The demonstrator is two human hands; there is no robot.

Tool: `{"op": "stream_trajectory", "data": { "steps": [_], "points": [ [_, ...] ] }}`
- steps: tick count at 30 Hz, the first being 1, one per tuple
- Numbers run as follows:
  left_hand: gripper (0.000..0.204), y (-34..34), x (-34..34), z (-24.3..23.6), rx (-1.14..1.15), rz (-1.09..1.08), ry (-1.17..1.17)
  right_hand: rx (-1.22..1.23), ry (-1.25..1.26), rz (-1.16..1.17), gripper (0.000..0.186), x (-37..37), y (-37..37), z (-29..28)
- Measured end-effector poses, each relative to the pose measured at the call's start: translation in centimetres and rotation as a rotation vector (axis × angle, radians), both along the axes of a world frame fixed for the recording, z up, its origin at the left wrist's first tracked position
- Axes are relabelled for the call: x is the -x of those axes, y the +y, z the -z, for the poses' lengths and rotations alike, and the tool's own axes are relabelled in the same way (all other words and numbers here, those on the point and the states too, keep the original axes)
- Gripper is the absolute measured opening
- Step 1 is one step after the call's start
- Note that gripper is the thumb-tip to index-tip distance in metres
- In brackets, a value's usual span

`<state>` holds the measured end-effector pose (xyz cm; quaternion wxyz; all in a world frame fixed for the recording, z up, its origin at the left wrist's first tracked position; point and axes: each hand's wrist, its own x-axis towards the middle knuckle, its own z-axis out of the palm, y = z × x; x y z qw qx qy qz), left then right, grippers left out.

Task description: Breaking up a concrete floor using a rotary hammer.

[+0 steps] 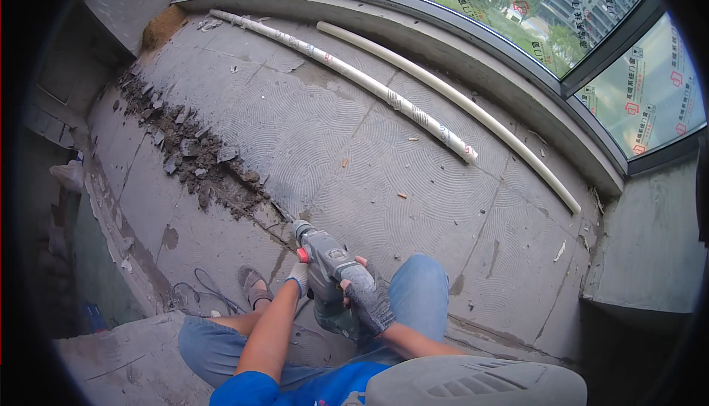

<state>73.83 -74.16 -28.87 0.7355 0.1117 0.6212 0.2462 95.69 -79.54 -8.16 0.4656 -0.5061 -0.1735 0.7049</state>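
A grey rotary hammer [332, 258] with a red part near its front is held low over the tiled floor, slanting up to the left. Its chisel bit [281, 212] meets the near end of a strip of broken mortar and tile chunks [196, 147]. My left hand [298, 277], in a pale glove, grips the tool's left side behind the chuck; its fingers are mostly hidden. Around the rear of the tool wraps my right hand [369, 302], in a dark grey glove with bare fingertips.
Two long pale pipes, one wrapped in printed film [347, 73] and one plain [450, 96], lie below the window [443, 7]. A dark cable [210, 288] loops near my sandalled foot [255, 286]. Brown sand [162, 28] is heaped in the far left corner.
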Motion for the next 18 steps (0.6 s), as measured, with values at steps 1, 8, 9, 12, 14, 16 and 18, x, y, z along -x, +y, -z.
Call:
{"op": "stream_trajectory", "data": {
  "steps": [1,8,9,12,14,16,18],
  "points": [
    [0.048,-0.2,0.2,0.2,-0.02,0.002,0.028,0.011,0.018,0.003,0.069,0.1,-0.2,0.1],
    [0.052,-2.0,1.6,3.4,-0.05,0.192,0.159,-0.01,0.081,0.05,0.072,0.8,-3.7,1.3],
    [0.05,-3.2,2.6,5.0,-0.079,0.16,0.207,-0.042,0.094,0.048,0.07,1.1,-4.2,1.3],
    [0.046,-1.6,-0.6,-0.4,-0.086,0.273,0.316,-0.015,0.162,0.169,0.069,1.1,-5.1,3.2],
    [0.044,-0.7,-0.9,-3.1,-0.079,0.339,0.424,0.02,0.261,0.216,0.07,1.4,-5.6,3.6],
    [0.043,-3.1,-0.3,-1.0,-0.257,0.475,0.503,-0.043,0.215,0.219,0.072,1.5,-7.9,3.3],
    [0.041,-2.9,0.3,0.9,-0.248,0.466,0.502,-0.025,0.214,0.225,0.073,1.7,-7.8,4.8]
  ]
}}
